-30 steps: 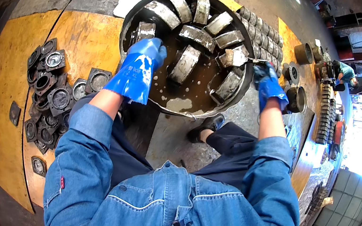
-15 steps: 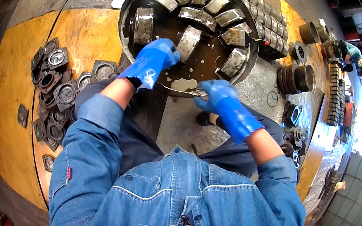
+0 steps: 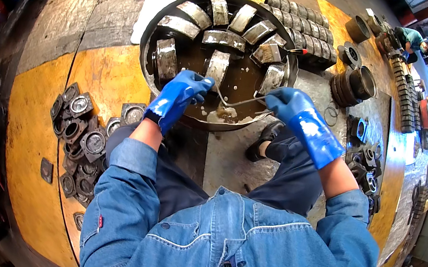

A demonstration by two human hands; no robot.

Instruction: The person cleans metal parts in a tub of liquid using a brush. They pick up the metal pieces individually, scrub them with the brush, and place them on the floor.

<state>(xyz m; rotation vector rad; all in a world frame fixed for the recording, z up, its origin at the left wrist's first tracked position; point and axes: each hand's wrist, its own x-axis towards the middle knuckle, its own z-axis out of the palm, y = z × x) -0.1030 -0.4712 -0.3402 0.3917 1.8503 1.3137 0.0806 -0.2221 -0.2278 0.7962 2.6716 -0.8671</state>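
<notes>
Since a second ago, the right hand (image 3: 295, 112) has left the brush (image 3: 298, 51) at upper right for the frame's centre, where it and the left hand (image 3: 182, 93) now grip a bent metal rod (image 3: 237, 104).

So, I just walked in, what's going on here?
A gloved left hand and right hand hold a bent metal rod between them, over the near side of a round tub. Curved metal blocks sit in the tub, with brown liquid around them. A brush lies at its right edge, in neither hand's grip.
</notes>
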